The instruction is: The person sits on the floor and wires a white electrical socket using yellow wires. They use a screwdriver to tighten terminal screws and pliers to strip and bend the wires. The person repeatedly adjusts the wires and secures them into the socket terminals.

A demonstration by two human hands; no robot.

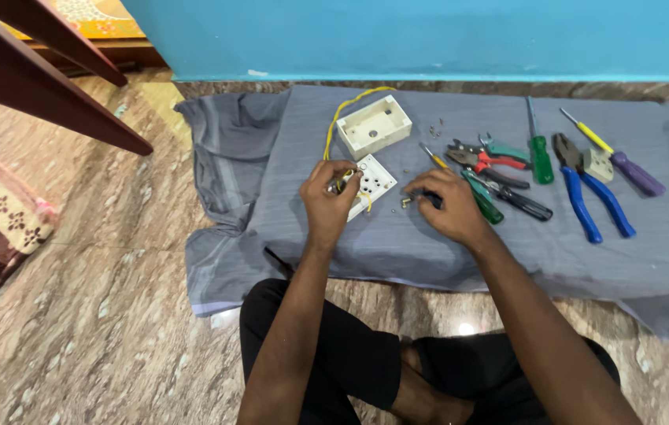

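My left hand has its fingers clamped on the white socket plate, which lies on the grey cloth just in front of the box. A yellow wire runs from it. My right hand rests beside it, fingers together on a small dark part I cannot make out. Pliers and screwdrivers lie to the right.

small screws too tiny to tell, switch plate half hidden by left hand
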